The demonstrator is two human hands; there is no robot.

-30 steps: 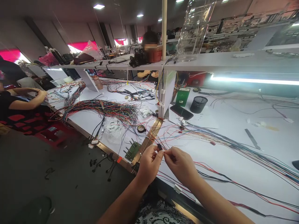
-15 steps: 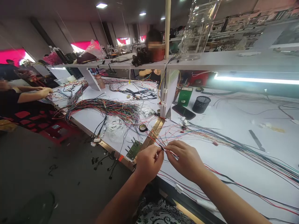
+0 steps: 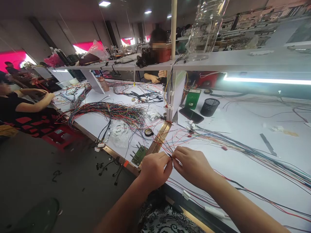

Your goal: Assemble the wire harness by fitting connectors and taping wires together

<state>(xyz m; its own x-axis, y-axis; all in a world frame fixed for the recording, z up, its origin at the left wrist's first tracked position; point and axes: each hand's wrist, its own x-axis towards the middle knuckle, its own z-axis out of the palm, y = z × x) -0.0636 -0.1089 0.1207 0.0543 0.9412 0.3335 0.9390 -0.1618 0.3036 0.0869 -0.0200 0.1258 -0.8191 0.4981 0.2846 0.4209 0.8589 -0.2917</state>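
Small black piece point(image 3: 170, 156) sits right at the fingertips, in the gap where the left hand point(image 3: 155, 168) and right hand point(image 3: 191, 165) meet, over the bench point(image 3: 194, 200) just right of the metal strip point(image 3: 159, 138). Neither hand is nearer; the tips come in from both sides, almost touching. Left grip: thumb and forefinger pinched on the piece. Right grip: fingertips up against its other side, but I can't tell whether they clamp it or only steady it. Long axis is a fair guess at best, since the tips cover most of the piece; visible end looks tipped up and left, away from the wearer. Thin wires point(image 3: 166, 148) lie just beyond on that same far-left line, toward the tape roll point(image 3: 148, 132). Pinned green board point(image 3: 139, 154) is just left of the left hand, not touched. Red-and-black leads point(image 3: 245, 191) lie beyond the right forearm.
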